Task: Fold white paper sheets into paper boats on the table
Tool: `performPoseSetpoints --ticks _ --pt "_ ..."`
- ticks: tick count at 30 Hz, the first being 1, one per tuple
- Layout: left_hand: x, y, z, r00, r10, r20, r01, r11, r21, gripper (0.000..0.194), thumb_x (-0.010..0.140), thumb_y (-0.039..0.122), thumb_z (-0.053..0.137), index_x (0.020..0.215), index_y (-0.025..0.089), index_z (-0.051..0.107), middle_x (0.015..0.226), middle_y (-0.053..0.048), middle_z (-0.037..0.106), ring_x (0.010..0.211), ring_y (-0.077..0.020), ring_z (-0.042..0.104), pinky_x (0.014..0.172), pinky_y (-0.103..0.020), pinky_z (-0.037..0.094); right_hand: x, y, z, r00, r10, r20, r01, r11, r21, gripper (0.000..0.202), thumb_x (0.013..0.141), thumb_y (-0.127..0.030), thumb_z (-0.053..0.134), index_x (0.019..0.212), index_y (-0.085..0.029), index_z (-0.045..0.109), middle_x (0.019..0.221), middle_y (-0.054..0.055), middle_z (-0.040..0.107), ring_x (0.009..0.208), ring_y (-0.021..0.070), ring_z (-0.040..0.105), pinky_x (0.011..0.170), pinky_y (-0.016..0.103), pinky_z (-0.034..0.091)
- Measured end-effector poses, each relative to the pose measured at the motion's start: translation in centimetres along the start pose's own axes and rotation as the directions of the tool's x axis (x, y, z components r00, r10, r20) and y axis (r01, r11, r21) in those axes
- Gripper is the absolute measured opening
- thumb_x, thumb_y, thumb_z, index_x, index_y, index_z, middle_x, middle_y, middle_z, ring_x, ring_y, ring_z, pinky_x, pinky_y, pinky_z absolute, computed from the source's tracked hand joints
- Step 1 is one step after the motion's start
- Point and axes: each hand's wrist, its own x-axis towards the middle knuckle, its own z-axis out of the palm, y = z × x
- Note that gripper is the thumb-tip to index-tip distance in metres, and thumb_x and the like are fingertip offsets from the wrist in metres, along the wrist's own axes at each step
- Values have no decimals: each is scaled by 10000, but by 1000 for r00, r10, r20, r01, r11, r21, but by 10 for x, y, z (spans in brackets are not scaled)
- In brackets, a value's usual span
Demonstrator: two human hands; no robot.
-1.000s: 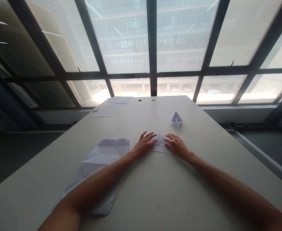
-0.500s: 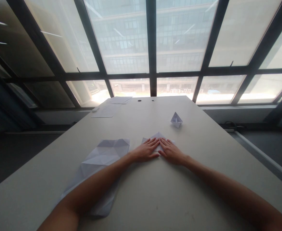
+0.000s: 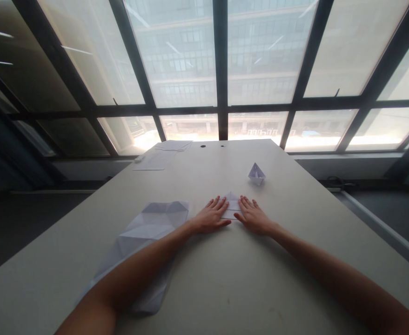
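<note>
Head view — left hand (image 3: 209, 218) and right hand (image 3: 255, 218) lie, fingers (image 3: 222, 203) spread, on one folded paper (image 3: 232, 205) — one paper boat (image 3: 256, 175) beyond.

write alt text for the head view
A person's bare left hand and right hand lie flat on a folded white paper on a white table. Beyond stands a small folded white paper boat; a large creased white paper sheet lies partly hidden by the left forearm.
</note>
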Motion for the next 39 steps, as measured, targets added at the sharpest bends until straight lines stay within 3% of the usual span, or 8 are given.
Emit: performPoseSetpoints --ticks 4,11,17,23,27,30,34,39 --pt "-1 1 -2 1000 -2 4 2 1000 -6 827 931 703 250 1545 154 169 1599 -152 100 1470 -346 29 1163 -474 121 2 5 -1 998 70 5 -70 998 -1 815 955 -646 127 1516 -66 242 1583 183 151 1476 270 85 1173 524 56" --pt "-2 5 -7 1000 11 9 -11 1000 -20 761 940 690 267 1544 234 193 1604 -121 91 1469 -354 32 1158 -497 131 2 5 -2 997 78 10 -78 997 -8 766 973 -590 152 1511 -54 250 1585 175 153 1477 263 85 1174 522 52" --pt "0 2 -6 998 65 14 -65 997 -35 690 976 637 219 1550 263 147 1599 -44 159 1481 -272 77 1178 -473 59 1 2 -3 995 96 -12 -96 995 -15 650 979 -444 241 1509 -69 260 1584 153 191 1474 252 119 1172 523 58" --pt "1 -2 -1 998 61 -11 -61 997 -39 641 990 608 216 1543 285 179 1593 -28 184 1479 -254 102 1177 -458 71 0 -3 -3 991 114 -74 -117 993 -28 647 961 -403 310 1509 -64 254 1587 161 168 1475 270 99 1169 538 48" --pt "1 -1 0 998 54 -33 -55 997 -46 612 999 589 218 1537 298 202 1589 -26 206 1476 -248 127 1175 -455 90 -2 -7 -7 982 -12 -189 -2 998 -70 612 941 -330 380 1496 -84 300 1591 144 169 1481 253 53 1173 526 -9" --pt "1 0 0 997 55 -46 -57 997 -55 605 1002 584 222 1537 303 203 1589 -27 205 1476 -243 132 1177 -448 90 -2 -7 -9 973 -148 -178 142 989 -47 546 948 -317 397 1455 -115 394 1573 134 246 1475 235 114 1185 487 34" --pt "1 0 1 998 39 -40 -42 996 -84 609 1003 580 220 1540 294 193 1590 -29 192 1476 -245 129 1178 -458 87 0 -2 -7 983 -165 -87 170 984 61 559 969 -371 386 1469 -123 376 1540 139 328 1447 230 235 1174 448 176" --pt "3 -2 0 999 14 -44 -20 990 -140 555 1024 523 202 1531 300 222 1587 -23 208 1474 -228 146 1173 -471 116 0 1 -9 985 -161 -61 166 982 88 602 967 -414 394 1488 -116 341 1548 143 301 1449 237 229 1175 442 185"
